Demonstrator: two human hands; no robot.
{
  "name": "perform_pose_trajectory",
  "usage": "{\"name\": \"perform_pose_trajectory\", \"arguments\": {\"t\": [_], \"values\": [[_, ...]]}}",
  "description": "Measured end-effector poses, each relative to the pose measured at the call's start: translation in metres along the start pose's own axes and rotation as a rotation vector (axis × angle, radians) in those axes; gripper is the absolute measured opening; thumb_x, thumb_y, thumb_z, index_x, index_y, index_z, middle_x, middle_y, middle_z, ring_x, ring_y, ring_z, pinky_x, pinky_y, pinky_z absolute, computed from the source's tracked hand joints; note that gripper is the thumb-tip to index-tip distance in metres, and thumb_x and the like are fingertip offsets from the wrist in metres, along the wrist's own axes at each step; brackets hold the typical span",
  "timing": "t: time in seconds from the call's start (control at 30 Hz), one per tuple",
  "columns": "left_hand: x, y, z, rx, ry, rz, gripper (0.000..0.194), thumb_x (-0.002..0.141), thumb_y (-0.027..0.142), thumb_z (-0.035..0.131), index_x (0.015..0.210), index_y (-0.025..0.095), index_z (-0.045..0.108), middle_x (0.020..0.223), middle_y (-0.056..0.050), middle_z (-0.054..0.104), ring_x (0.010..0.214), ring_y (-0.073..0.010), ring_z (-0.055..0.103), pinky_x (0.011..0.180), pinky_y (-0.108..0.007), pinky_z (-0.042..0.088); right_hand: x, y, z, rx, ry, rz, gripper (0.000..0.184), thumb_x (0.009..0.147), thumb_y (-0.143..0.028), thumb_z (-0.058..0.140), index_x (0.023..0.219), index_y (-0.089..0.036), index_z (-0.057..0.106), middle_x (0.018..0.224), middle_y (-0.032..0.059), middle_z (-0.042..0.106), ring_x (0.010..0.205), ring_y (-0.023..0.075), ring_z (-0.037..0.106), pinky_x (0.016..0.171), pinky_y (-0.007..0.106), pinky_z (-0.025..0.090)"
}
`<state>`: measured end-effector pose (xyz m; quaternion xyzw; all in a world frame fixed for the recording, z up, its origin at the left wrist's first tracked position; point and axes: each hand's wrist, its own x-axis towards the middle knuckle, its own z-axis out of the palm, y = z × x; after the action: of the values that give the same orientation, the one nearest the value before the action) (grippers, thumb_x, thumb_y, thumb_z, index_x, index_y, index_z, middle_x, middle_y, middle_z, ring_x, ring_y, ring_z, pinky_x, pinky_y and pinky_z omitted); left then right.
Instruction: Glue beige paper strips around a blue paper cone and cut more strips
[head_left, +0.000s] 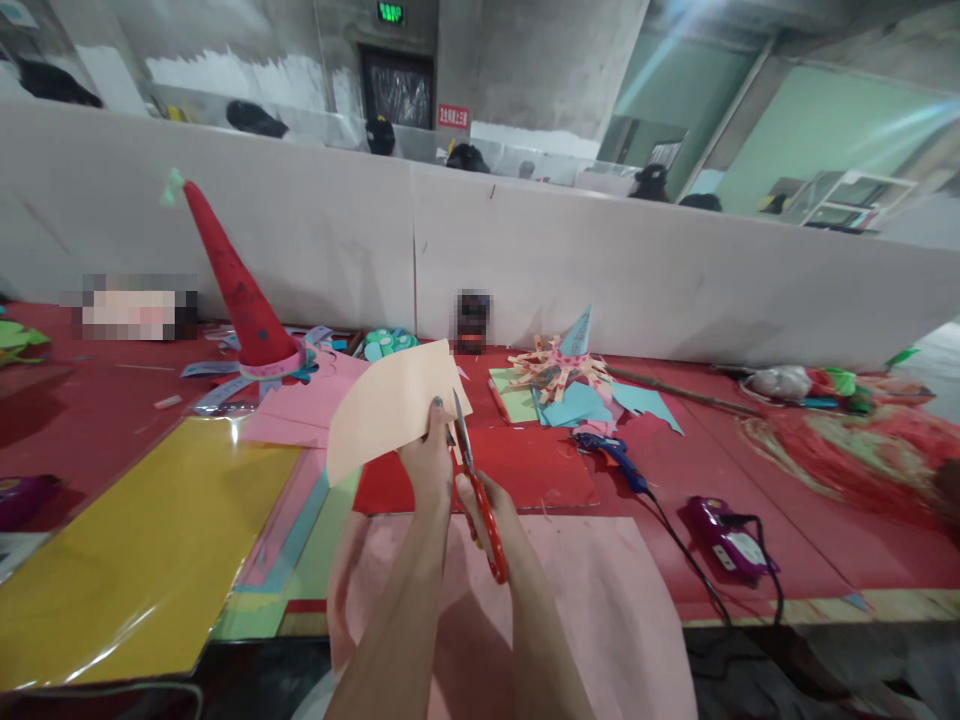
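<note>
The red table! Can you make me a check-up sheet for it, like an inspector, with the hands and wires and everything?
Surface: red table, largely covered with paper sheets.
Job's things: cream paper, held up; scissors with red handles, blades by the paper's edge.
Clutter: yellow sheet, tall red cone, small blue cone with a paper fringe, glue gun, purple box.
Hands: left hand grips the paper; right hand holds the scissors.
Cables: black cable runs from the glue gun to the table's near edge; another is at the purple box.
Surroundings: pale partition behind; heads beyond it.
</note>
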<state>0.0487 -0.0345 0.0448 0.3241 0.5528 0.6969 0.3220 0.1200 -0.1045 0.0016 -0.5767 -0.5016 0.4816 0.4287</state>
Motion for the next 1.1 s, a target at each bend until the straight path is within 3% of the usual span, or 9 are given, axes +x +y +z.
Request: {"name": "perform_pose_trajectory", "arguments": {"t": [0.27,0.53,0.83,1.1], "values": [[0.001,-0.004,-0.001,0.014,-0.039,0.043,0.029,0.072,0.037,0.060,0.083,0.012,0.068,0.090,-0.010,0.069,0.090,-0.0215,0.063,0.084,-0.031,0.047,0.001,0.004,0.001,0.023,0.001,-0.016,0.038,0.080,-0.057,0.043,0.073,-0.019,0.043,0.049,-0.0068,0.034,0.046,0.0071,0.032,0.045,0.019,0.026],[0.001,-0.004,-0.001,-0.005,-0.040,0.002,0.029,0.071,0.037,0.061,0.084,0.012,0.068,0.095,-0.011,0.069,0.095,-0.0229,0.061,0.087,-0.032,0.046,0.001,0.004,0.001,0.030,0.008,-0.021,0.037,0.078,-0.055,0.046,0.072,-0.018,0.044,0.049,-0.0066,0.034,0.047,0.0069,0.031,0.044,0.019,0.026],[-0.002,0.005,-0.001,0.033,0.042,0.007,0.026,0.073,0.034,0.060,0.088,0.014,0.068,0.100,-0.009,0.068,0.100,-0.0213,0.060,0.087,-0.028,0.045,-0.001,0.000,0.000,0.025,0.008,-0.016,0.039,0.078,-0.057,0.044,0.072,-0.019,0.043,0.049,-0.0067,0.032,0.046,0.0068,0.030,0.043,0.018,0.025],[-0.003,0.007,0.001,0.035,-0.013,-0.024,0.035,0.072,0.035,0.060,0.093,0.008,0.066,0.094,-0.013,0.068,0.085,-0.0213,0.064,0.076,-0.029,0.050,0.001,0.005,0.000,0.040,0.022,-0.018,0.039,0.077,-0.057,0.047,0.070,-0.019,0.043,0.049,-0.0067,0.034,0.046,0.0069,0.031,0.044,0.019,0.026]]}}
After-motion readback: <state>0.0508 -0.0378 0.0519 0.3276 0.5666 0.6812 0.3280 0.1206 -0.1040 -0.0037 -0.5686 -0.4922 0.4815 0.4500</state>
